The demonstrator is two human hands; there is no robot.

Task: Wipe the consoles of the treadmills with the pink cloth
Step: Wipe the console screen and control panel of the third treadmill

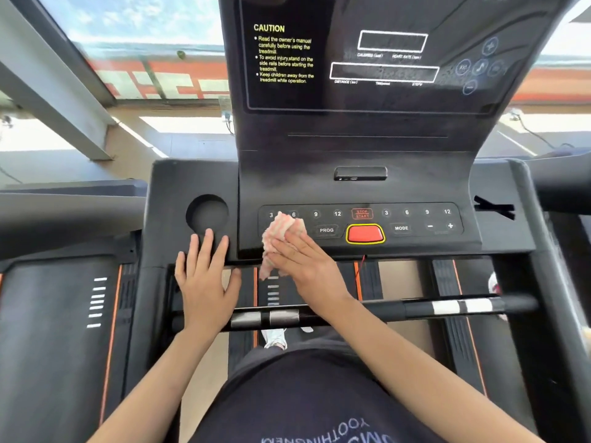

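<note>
Console (351, 155) labels: CAUTION, PROG, MODE; pink cloth (281, 231) beside PROG.

Console button strip (415, 219) right of red button (365, 234) open. Console display upright (351, 75) walls off rear. Crossbar (399, 310) spans under forearms. Left hand (204, 276) covers ledge below cup holder (207, 214).

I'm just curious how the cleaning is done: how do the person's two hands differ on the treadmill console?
The left hand rests empty on the console beside the cup holder; the right hand presses the pink cloth onto the button panel. The left hand's fingers are spread; the right hand's lie close together. Both are flat, fingers straight.
</note>
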